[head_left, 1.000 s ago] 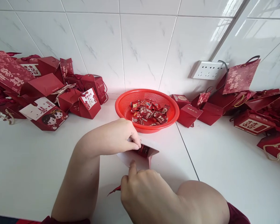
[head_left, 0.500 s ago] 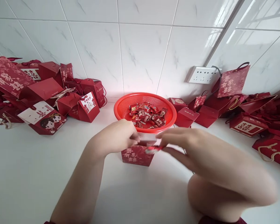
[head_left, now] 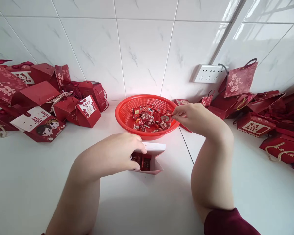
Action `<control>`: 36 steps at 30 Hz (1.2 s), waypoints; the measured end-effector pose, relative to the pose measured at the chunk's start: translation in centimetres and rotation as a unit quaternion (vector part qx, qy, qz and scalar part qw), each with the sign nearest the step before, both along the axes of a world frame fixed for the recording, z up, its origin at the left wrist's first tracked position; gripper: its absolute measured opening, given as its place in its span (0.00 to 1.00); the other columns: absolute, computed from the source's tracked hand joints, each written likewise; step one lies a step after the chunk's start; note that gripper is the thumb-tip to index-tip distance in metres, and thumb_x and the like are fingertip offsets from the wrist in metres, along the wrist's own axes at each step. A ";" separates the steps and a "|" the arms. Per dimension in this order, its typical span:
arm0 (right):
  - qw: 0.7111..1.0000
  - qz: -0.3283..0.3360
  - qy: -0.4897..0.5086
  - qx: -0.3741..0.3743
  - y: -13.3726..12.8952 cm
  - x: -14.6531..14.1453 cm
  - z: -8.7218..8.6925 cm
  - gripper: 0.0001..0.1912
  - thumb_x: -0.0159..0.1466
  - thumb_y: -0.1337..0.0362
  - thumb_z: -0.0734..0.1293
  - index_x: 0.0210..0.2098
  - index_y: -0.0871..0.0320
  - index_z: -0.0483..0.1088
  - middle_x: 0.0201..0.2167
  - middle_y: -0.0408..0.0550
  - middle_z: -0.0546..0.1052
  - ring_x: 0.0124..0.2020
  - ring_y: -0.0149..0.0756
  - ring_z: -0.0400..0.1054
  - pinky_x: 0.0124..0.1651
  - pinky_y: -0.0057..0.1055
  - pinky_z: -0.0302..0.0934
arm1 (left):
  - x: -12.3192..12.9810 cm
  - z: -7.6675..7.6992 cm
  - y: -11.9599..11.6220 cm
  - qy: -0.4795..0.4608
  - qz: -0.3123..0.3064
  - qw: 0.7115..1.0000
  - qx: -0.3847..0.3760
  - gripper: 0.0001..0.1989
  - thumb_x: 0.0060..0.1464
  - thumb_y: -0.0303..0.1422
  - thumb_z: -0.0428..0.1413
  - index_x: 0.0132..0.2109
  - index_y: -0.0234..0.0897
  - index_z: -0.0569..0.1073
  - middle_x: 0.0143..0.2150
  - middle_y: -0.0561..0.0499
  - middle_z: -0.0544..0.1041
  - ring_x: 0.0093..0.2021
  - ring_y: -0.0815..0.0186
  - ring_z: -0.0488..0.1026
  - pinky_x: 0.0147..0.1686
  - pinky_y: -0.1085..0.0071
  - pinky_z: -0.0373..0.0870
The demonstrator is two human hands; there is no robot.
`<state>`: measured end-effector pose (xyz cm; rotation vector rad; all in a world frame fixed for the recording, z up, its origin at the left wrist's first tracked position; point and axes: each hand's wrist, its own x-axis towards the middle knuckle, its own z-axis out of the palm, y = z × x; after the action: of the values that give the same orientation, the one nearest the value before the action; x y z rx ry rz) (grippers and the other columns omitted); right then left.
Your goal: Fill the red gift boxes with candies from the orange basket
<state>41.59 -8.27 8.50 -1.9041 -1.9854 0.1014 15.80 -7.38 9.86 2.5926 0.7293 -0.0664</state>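
Observation:
A small red paper gift box stands on the counter with its top open and tipped toward me. A few dark red wrapped candies lie inside it. My left hand grips the box at its left side, thumb and fingers at the opening and partly hiding it. Beyond the box sits a red plastic basket with many wrapped candies in it. My right hand is at the basket's right rim. Its fingertips pinch a flat red candy packet with a pale round print, above the other candies.
Red gift boxes are piled on the left side of the white counter, and more boxes crowd the right. A white power strip is on the tiled wall. A dark line runs along the counter.
My right hand has moved from above the box up and away to the basket; the red packet it held is no longer there. The box has tipped toward me, showing candies inside.

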 end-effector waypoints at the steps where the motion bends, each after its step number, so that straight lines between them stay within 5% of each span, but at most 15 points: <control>1: 1.000 0.006 -0.003 -0.002 -0.3 -0.1 0.1 0.11 0.65 0.63 0.62 0.33 0.54 0.77 0.30 0.46 0.78 0.34 0.39 0.70 0.33 0.33 0.60 | 0.1 0.0 -0.2 -0.002 -0.010 1.000 -0.012 0.05 0.52 0.30 0.54 0.33 0.43 0.74 0.34 0.56 0.77 0.32 0.68 0.72 0.27 0.75 0.59; 7: 0.998 0.046 -0.029 -0.006 -1.4 -0.4 1.1 0.11 0.65 0.64 0.62 0.34 0.53 0.78 0.26 0.45 0.76 0.30 0.36 0.68 0.34 0.32 0.59 | 0.2 -0.6 -0.9 -0.009 -0.018 1.000 0.007 0.09 0.53 0.30 0.55 0.39 0.46 0.78 0.39 0.55 0.79 0.37 0.65 0.74 0.31 0.75 0.61; 18: 0.996 0.001 -0.074 -0.052 -1.6 -0.9 1.6 0.12 0.67 0.64 0.60 0.30 0.55 0.72 0.19 0.42 0.68 0.24 0.35 0.63 0.32 0.34 0.54 | 0.4 -0.8 -2.0 0.011 -0.017 0.999 0.039 0.15 0.54 0.29 0.56 0.46 0.52 0.79 0.40 0.55 0.79 0.38 0.63 0.75 0.32 0.73 0.63; 27: 0.995 0.041 -0.078 -0.037 -1.5 -0.5 1.3 0.17 0.67 0.67 0.59 0.22 0.56 0.63 0.21 0.44 0.69 0.24 0.33 0.62 0.34 0.35 0.55 | 1.3 -1.4 -2.9 0.036 -0.028 0.997 0.062 0.09 0.55 0.31 0.58 0.44 0.43 0.76 0.41 0.51 0.76 0.42 0.61 0.75 0.41 0.70 0.66; 32: 0.994 0.052 0.026 0.093 -2.4 -0.3 1.3 0.10 0.68 0.65 0.62 0.30 0.55 0.69 0.24 0.43 0.73 0.27 0.36 0.66 0.33 0.35 0.59 | 1.9 -2.3 -2.9 0.014 -0.003 0.999 0.052 0.07 0.58 0.30 0.53 0.43 0.43 0.74 0.38 0.51 0.76 0.37 0.64 0.74 0.36 0.70 0.66; 36: 0.930 0.152 0.224 0.249 -4.4 -0.8 2.1 0.04 0.69 0.60 0.63 0.36 0.48 0.68 0.33 0.45 0.77 0.35 0.42 0.73 0.38 0.42 0.69 | 2.4 -2.4 -1.9 0.011 0.027 0.999 0.033 0.08 0.59 0.28 0.50 0.39 0.40 0.73 0.33 0.52 0.74 0.30 0.67 0.70 0.32 0.70 0.64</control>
<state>40.83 -12.70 10.64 -1.1279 -1.7567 0.0933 18.16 -9.30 7.48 2.6371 0.8227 -0.0553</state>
